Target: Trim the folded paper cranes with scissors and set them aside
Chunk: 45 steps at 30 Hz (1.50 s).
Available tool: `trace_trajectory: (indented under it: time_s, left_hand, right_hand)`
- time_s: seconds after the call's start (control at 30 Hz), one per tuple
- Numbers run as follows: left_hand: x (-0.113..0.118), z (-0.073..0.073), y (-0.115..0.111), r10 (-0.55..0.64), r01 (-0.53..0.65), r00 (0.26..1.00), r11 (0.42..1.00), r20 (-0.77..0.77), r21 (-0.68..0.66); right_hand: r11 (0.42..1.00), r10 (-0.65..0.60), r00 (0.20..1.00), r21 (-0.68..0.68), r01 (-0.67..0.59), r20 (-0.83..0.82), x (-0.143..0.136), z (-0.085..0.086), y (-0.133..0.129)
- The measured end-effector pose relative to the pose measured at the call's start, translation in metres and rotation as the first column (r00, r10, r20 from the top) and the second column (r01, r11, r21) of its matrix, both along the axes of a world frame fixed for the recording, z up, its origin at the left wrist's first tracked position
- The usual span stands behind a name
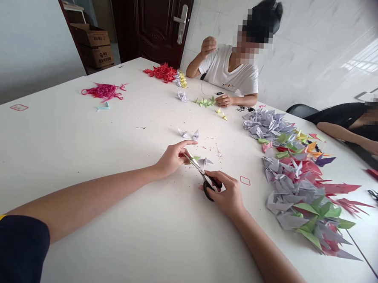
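My right hand [229, 191] is closed round the black handles of a pair of scissors [207, 189], whose metal blades point away to the left, slightly apart. At the blades, my left hand [171, 158] pinches a green paper crane [196, 158], its forefinger stretched out above. Fingers and blades hide much of that crane. A grey paper crane [206, 161] lies just right of the blades. Beyond my left fingertips sit two pale cranes, one of them a white paper crane [196, 134].
A long heap of grey, red and green paper cranes [279, 181] lies to my right. Red cranes [163, 73] and pink strips [105, 91] lie farther off on the white table [107, 222]. A person in white [241, 74] sits opposite; another in black [344, 119] sits at right.
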<state>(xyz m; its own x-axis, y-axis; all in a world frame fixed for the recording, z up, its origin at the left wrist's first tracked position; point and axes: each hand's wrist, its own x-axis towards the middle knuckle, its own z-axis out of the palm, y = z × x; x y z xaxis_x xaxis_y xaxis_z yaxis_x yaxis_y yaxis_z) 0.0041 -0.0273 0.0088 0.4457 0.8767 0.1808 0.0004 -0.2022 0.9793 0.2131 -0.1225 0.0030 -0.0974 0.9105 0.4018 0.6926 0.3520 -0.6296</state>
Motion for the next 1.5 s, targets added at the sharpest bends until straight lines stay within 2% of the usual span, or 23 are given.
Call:
trace_trajectory:
  time_s: [0.63, 0.83, 1.1, 1.33, 1.5]
  left_hand:
    - [0.001, 0.0, 0.002, 0.008, -0.006, 0.998, 0.999, 0.056, -0.034]
    - [0.002, -0.002, 0.001, 0.052, -0.049, 0.997, 0.998, 0.065, -0.037]
    - [-0.001, -0.006, 0.008, 0.097, -0.099, 0.992, 0.995, 0.084, 0.023]
    - [-0.001, -0.006, 0.008, 0.072, -0.073, 0.997, 0.996, 0.017, 0.057]
    - [-0.002, -0.006, 0.011, 0.071, -0.071, 0.997, 0.997, 0.002, 0.02]
  right_hand:
    - [1.0, -0.029, 1.0, -0.003, 0.03, 0.005, -0.002, 0.0, -0.001]
    - [0.999, -0.024, 1.0, -0.038, 0.024, 0.008, -0.004, -0.001, -0.001]
    - [0.991, -0.134, 0.969, -0.012, 0.134, -0.206, 0.003, -0.004, 0.002]
    - [0.998, -0.055, 0.988, -0.004, 0.055, -0.146, 0.001, -0.006, 0.001]
    - [0.999, -0.044, 0.991, -0.005, 0.043, -0.129, 0.001, -0.007, 0.0]
